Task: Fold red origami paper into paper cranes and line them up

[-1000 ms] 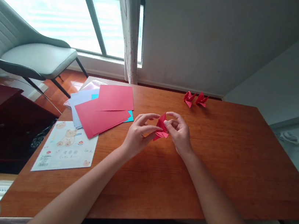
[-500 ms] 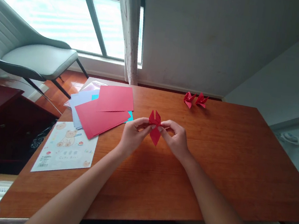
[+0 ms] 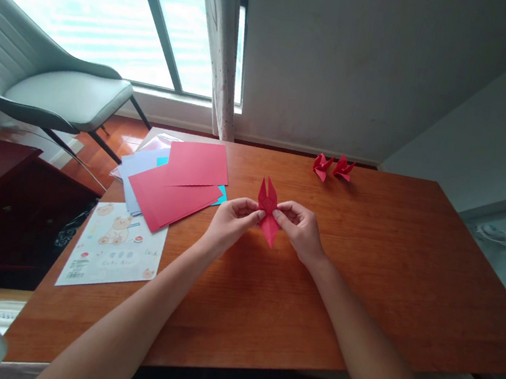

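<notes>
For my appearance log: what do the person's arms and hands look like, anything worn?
The left hand and right hand are bare: no gloves, rings, watch or bracelet visible. The left forearm and right forearm are uncovered, no sleeve in view.

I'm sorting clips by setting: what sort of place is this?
Probably a room at home used for paper craft: a wooden table by a window, loose coloured sheets, folded red paper between left hand and right hand.

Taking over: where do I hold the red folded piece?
Pinch the red folded piece at its waist, from either side, as the left hand and right hand do: thin points stick up, a tip hangs down, both likely to crumple.
</notes>
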A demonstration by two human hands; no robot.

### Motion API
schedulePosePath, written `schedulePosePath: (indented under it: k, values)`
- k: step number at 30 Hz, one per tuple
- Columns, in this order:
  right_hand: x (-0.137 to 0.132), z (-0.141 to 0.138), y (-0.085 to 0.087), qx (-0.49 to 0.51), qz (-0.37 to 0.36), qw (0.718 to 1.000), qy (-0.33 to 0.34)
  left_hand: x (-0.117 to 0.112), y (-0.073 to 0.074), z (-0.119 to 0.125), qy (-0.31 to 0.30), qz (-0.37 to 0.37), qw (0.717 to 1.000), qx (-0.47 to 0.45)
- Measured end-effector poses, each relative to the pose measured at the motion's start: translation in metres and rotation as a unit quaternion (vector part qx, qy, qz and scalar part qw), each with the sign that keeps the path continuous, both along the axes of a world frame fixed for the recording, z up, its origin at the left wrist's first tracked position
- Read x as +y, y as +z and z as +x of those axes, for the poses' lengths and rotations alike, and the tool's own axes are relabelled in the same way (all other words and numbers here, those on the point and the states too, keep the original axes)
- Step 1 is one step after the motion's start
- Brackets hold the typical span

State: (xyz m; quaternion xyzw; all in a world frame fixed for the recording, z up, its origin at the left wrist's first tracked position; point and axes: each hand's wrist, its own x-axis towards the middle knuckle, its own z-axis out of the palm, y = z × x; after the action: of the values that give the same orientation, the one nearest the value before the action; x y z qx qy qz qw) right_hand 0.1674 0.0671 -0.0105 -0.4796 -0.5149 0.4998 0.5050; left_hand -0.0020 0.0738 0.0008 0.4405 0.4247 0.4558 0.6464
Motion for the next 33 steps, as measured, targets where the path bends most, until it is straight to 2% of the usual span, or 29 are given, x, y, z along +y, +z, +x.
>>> schedulePosePath:
  k: [5,8,15,21,26,33]
  values:
    - [-0.0007,0.0002,-0.0006,-0.050,0.034,0.998,-0.001,-0.0006,0.0014,0.0010,-0.021,-0.011,1.000,0.001]
    - [-0.0017,0.0010,0.0004,-0.037,0.031,0.999,-0.006,-0.0022,0.0034,0.0021,-0.033,-0.023,0.999,-0.001]
    - [-0.0027,0.0018,0.0050,0.013,0.007,1.000,-0.019,-0.0072,0.0069,0.0025,-0.104,-0.022,0.994,0.033]
    - [-0.0002,0.0009,0.0043,0.030,-0.016,0.999,-0.015,-0.0062,0.0029,0.0028,-0.107,-0.017,0.994,0.027]
    - [0.0002,0.0014,0.0039,0.018,-0.007,1.000,-0.010,-0.0061,0.0053,0.0031,-0.103,0.000,0.994,0.047]
    - [-0.0020,0.0000,0.0077,-0.006,-0.003,1.000,0.013,-0.0027,0.0012,0.0012,-0.034,-0.010,0.999,0.011]
